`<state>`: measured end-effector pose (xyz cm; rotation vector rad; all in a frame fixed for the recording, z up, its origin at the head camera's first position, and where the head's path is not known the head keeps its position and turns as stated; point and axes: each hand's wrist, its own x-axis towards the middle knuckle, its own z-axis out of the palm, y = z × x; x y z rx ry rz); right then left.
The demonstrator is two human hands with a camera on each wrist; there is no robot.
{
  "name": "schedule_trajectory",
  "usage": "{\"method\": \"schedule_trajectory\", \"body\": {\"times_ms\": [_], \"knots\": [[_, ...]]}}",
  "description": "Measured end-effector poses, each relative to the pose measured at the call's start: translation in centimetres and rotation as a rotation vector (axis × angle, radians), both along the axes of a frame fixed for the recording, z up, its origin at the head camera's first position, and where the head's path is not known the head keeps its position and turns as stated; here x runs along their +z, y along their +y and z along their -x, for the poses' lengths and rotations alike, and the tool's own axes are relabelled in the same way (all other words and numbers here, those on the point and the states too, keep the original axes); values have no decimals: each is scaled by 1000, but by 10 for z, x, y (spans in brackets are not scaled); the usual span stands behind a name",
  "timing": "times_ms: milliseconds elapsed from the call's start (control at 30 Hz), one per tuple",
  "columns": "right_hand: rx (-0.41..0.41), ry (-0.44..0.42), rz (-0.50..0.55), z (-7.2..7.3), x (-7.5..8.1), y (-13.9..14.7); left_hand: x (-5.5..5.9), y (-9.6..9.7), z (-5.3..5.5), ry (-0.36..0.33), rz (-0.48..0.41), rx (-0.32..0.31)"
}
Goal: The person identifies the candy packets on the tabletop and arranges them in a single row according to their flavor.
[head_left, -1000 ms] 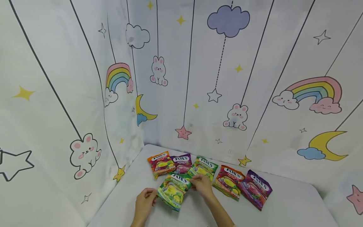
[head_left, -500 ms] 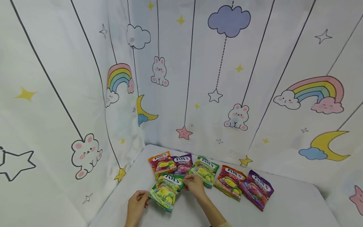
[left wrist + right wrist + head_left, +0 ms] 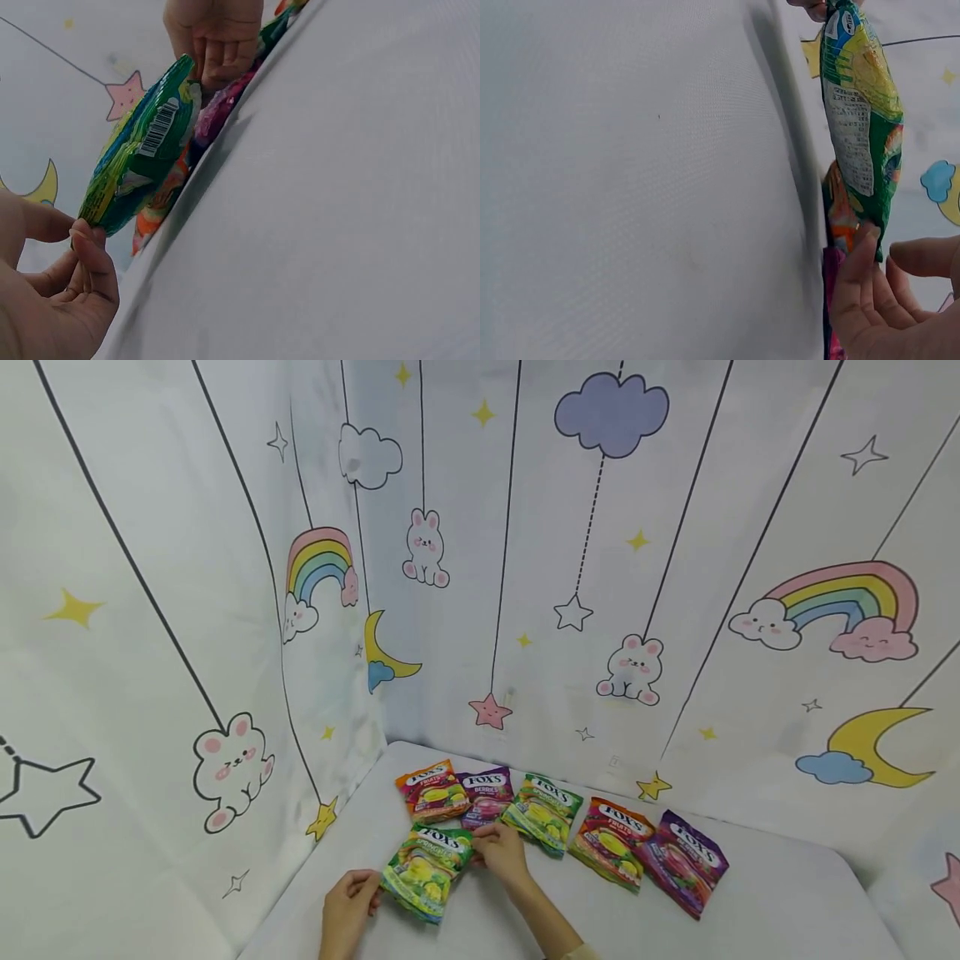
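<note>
A green Fox's candy bag (image 3: 426, 872) is held up off the white table between two hands, its printed front facing up in the head view. My left hand (image 3: 348, 906) pinches its left edge between thumb and fingers. At the upper right corner, my right hand (image 3: 501, 856) pinches the wrapper. The left wrist view shows the barcode on the underside of the candy bag (image 3: 142, 150), with a gap to the table. Just behind it lie an orange candy bag (image 3: 433, 793) and a purple candy bag (image 3: 486, 797).
Another green candy bag (image 3: 543, 814) lies right of these, close to my right hand. Farther right, a second orange bag (image 3: 612, 843) touches a second purple bag (image 3: 686, 864). White printed cloth walls (image 3: 465, 610) enclose the table (image 3: 787, 893) at the back and left.
Both hands have carried the green candy bag left and slightly toward me, away from the back row. More of the purple bag behind shows now. The row of bags has stayed put.
</note>
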<state>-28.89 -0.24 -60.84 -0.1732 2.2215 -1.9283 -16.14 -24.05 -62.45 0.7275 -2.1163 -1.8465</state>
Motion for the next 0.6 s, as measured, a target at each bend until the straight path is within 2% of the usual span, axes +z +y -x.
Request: {"method": "schedule_trajectory", "body": {"times_ms": [233, 600], "knots": [[15, -13, -32, -2, -4, -12, -1, -11, -3, -19, 10, 20], [34, -12, -25, -8, -3, -30, 2, -26, -9, -41, 23, 43]]}}
